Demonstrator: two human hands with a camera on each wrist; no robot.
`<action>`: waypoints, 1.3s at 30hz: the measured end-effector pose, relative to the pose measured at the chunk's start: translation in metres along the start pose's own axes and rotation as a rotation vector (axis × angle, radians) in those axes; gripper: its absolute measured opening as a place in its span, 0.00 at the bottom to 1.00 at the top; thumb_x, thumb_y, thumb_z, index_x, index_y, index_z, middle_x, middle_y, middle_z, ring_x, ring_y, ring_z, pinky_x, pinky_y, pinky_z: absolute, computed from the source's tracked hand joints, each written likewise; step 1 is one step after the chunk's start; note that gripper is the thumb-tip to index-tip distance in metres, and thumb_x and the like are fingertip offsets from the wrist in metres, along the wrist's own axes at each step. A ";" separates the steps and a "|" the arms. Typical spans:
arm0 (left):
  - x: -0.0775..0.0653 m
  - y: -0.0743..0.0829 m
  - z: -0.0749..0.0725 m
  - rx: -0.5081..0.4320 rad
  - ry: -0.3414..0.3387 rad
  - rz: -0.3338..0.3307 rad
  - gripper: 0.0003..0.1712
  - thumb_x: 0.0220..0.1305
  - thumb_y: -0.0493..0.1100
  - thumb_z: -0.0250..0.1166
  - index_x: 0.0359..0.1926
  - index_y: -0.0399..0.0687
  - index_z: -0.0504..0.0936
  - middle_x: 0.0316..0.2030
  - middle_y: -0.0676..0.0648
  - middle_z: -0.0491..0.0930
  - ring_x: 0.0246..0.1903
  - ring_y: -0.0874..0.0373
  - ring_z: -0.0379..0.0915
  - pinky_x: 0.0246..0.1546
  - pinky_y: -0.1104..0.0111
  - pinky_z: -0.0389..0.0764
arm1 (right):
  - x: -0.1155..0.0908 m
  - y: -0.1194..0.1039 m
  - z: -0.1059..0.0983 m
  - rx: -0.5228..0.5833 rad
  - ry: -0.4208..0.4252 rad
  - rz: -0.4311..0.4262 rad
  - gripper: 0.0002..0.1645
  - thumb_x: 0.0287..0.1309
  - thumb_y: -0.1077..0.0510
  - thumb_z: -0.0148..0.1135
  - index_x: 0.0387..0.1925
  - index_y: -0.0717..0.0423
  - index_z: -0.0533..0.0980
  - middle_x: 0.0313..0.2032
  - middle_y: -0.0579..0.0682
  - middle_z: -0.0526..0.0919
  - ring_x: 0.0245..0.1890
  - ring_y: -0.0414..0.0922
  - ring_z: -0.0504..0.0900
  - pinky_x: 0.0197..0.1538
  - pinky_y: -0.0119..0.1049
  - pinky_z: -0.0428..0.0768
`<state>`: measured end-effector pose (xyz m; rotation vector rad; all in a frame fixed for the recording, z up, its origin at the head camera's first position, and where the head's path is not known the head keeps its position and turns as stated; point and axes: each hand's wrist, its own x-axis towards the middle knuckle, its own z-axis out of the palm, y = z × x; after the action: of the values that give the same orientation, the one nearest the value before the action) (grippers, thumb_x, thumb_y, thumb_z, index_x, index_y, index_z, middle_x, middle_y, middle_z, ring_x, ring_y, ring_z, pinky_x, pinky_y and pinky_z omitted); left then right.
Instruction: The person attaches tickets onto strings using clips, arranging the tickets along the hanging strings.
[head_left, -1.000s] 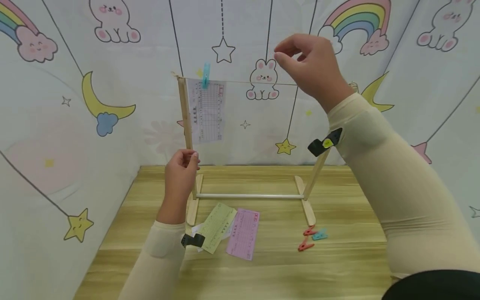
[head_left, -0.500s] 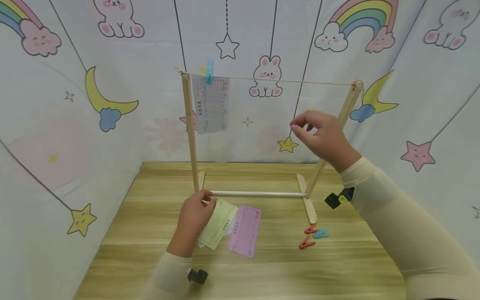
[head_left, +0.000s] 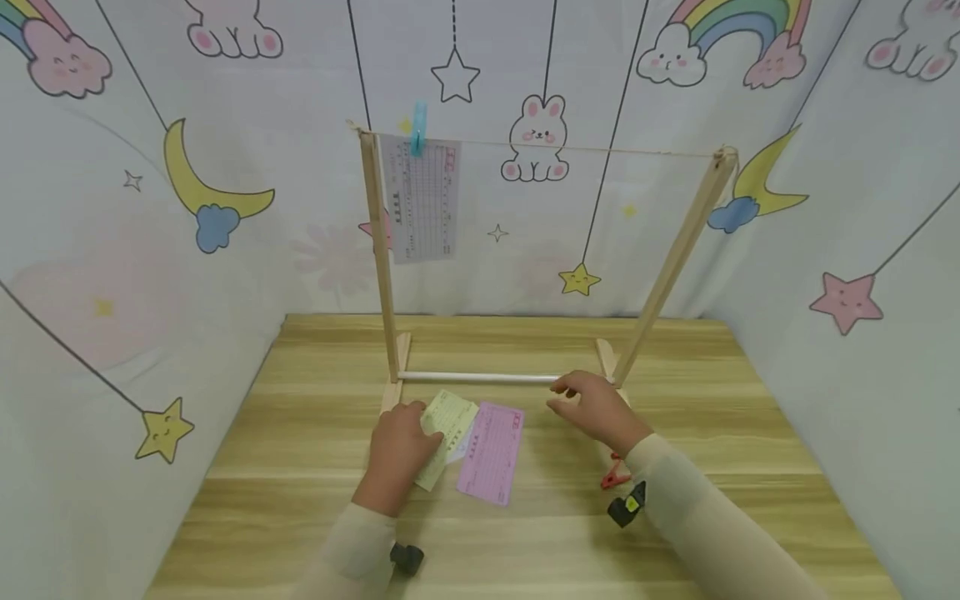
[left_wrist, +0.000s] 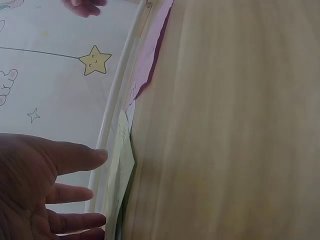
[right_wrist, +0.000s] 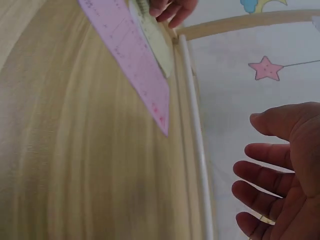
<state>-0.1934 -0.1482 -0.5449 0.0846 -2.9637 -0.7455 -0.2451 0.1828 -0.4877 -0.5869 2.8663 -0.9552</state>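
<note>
My left hand [head_left: 401, 450] reaches over the left part of a yellow-green printed slip [head_left: 452, 415], fingers spread and relaxed. In the left wrist view its fingertips are right at the edge of this slip [left_wrist: 121, 165]. A white slip [head_left: 459, 448] shows partly from beneath it, and a pink slip [head_left: 491, 454] lies just to the right. Above the table at the right, my right hand [head_left: 596, 408] holds nothing, its fingers loosely bent, near the white rod [head_left: 480, 378]. From the string [head_left: 637, 152] hangs a printed sheet [head_left: 423, 200], pinched by a blue clothespin [head_left: 418, 129].
Two wooden posts [head_left: 678, 258] carry the string, joined low down by the rod. A red clothespin [head_left: 615, 477] lies beside my right wrist; the blue one there is hidden. Behind stands a patterned cloth backdrop [head_left: 480, 275], at the rear edge of the wooden table [head_left: 555, 542].
My right hand has come down from the string toward the table. The left hand has left the left post and lowered onto the yellow-green slip. The hanging sheet stays in place.
</note>
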 end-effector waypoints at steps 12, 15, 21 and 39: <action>0.003 0.007 0.001 0.018 -0.052 -0.043 0.37 0.52 0.44 0.80 0.61 0.35 0.80 0.46 0.34 0.82 0.46 0.36 0.77 0.46 0.43 0.77 | -0.046 0.060 -0.017 -0.031 0.028 0.096 0.20 0.68 0.52 0.68 0.56 0.59 0.82 0.56 0.56 0.83 0.55 0.59 0.80 0.55 0.59 0.79; 0.005 0.004 0.003 0.008 -0.064 -0.053 0.36 0.51 0.44 0.78 0.60 0.35 0.80 0.45 0.34 0.84 0.44 0.36 0.78 0.45 0.43 0.77 | -0.062 0.075 -0.024 -0.054 0.009 0.130 0.20 0.68 0.53 0.68 0.56 0.59 0.82 0.56 0.58 0.83 0.55 0.60 0.80 0.55 0.60 0.79; 0.010 -0.003 0.005 -0.020 -0.087 -0.067 0.32 0.53 0.43 0.76 0.58 0.34 0.80 0.40 0.37 0.86 0.38 0.40 0.79 0.41 0.45 0.79 | -0.083 0.103 -0.025 -0.091 0.005 0.085 0.19 0.62 0.56 0.72 0.52 0.60 0.83 0.51 0.58 0.85 0.51 0.59 0.82 0.53 0.59 0.80; 0.017 -0.001 0.003 -0.023 -0.127 -0.102 0.21 0.59 0.45 0.74 0.50 0.37 0.84 0.45 0.39 0.86 0.43 0.40 0.81 0.49 0.42 0.77 | -0.076 0.122 -0.016 -0.149 0.042 0.051 0.15 0.58 0.50 0.78 0.45 0.49 0.87 0.41 0.47 0.84 0.42 0.47 0.81 0.48 0.52 0.80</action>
<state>-0.2106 -0.1485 -0.5469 0.1953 -3.0901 -0.8272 -0.2186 0.3104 -0.5511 -0.5068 2.9930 -0.7609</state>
